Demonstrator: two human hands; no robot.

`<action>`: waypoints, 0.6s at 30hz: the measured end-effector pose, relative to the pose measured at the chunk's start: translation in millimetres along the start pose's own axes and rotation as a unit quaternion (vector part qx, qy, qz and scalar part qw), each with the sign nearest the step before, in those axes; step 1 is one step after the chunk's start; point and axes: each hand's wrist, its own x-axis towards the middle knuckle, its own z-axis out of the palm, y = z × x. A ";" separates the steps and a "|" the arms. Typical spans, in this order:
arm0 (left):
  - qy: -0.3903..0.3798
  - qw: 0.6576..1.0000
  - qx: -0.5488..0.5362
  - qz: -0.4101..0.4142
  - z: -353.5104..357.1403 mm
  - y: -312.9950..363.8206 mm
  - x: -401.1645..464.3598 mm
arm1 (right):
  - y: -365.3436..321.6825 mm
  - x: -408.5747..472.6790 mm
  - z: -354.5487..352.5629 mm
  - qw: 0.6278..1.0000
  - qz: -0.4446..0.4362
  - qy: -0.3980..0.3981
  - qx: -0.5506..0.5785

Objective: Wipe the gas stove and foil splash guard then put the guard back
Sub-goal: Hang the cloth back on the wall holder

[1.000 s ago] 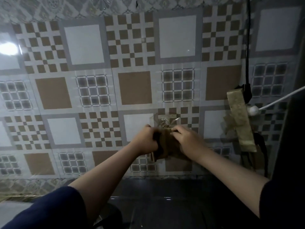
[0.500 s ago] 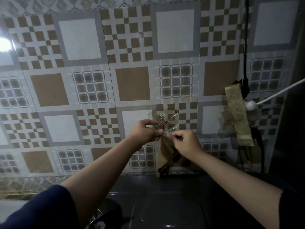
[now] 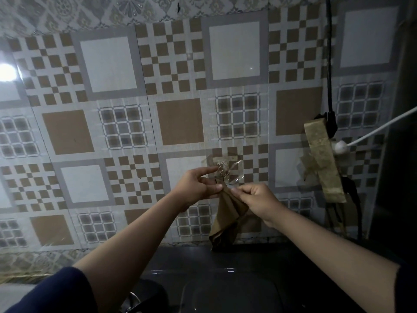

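A patterned tile wall fills most of the view. Below it the gas stove is dark and hard to make out, its front cut off by the frame edge. A brown cloth hangs down the wall under a clear hook. The left hand and right hand both pinch the cloth's top corner just beneath the hook. The foil guard cannot be made out.

Glossy patterned wall tiles, matt brown cloth, clear shiny plastic hook pad.
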 end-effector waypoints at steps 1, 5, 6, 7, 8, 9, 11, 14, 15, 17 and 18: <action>-0.004 1.000 -0.003 -0.001 0.3 -0.5 -0.4 | -0.6 -1.6 -0.8 0.999 0.014 -0.010 0.027; -0.022 0.999 0.026 -0.021 -5.0 -1.6 0.8 | 2.8 -1.3 -4.6 0.997 0.052 0.007 0.059; -0.015 0.998 0.049 -0.029 -7.4 -2.0 1.9 | 4.4 -0.4 -6.5 0.998 0.035 0.032 0.034; -0.001 0.996 0.082 -0.032 -9.3 -2.7 3.1 | 6.1 0.5 -9.5 0.998 0.005 0.056 -0.007; 0.019 0.992 0.122 -0.028 -10.8 -4.2 4.8 | 5.8 0.4 -12.4 0.995 -0.036 0.070 -0.057; 0.037 0.985 0.167 -0.018 -10.9 -5.6 5.7 | 4.9 0.1 -15.5 0.987 -0.084 0.066 -0.116; 0.053 0.956 0.286 0.029 -7.5 -7.5 6.0 | 1.8 -0.4 -18.9 0.950 -0.177 0.022 -0.257; 0.050 0.857 0.496 0.127 -1.2 -11.0 7.3 | -4.5 0.8 -16.9 0.863 -0.237 -0.023 -0.445; 0.054 0.829 0.536 0.149 0.2 -13.2 8.8 | -3.5 2.6 -16.2 0.842 -0.244 -0.028 -0.479; 0.064 0.784 0.591 0.178 1.0 -19.4 12.7 | -1.0 6.5 -16.0 0.836 -0.236 -0.028 -0.494; 0.064 0.765 0.612 0.188 0.7 -22.8 15.3 | -1.0 8.1 -17.1 0.847 -0.224 -0.026 -0.480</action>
